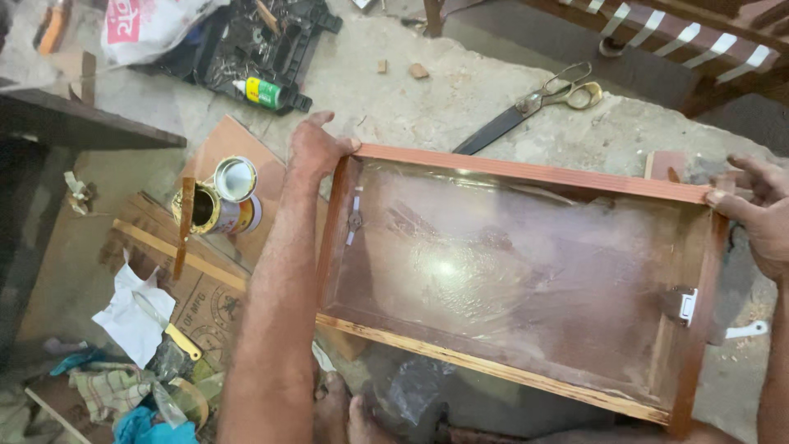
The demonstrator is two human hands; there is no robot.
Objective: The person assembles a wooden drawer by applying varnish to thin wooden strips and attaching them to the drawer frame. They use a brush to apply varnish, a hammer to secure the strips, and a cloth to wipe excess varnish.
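Rough concrete floor (pixel 460 90) of a workshop. A wooden frame (pixel 526 174) with a clear pane lies tilted across it, gripped at its far corners by the left hand (pixel 316 150) and right hand (pixel 760 214). Scissors (pixel 530 103) lie beyond its far edge; an open tin (pixel 215 207) stands beside its left end.

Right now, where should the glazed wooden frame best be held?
Probably by its short wooden ends, from outside, as the left hand and right hand grip the frame now. The middle is a glass pane, so fingers belong on the rails.
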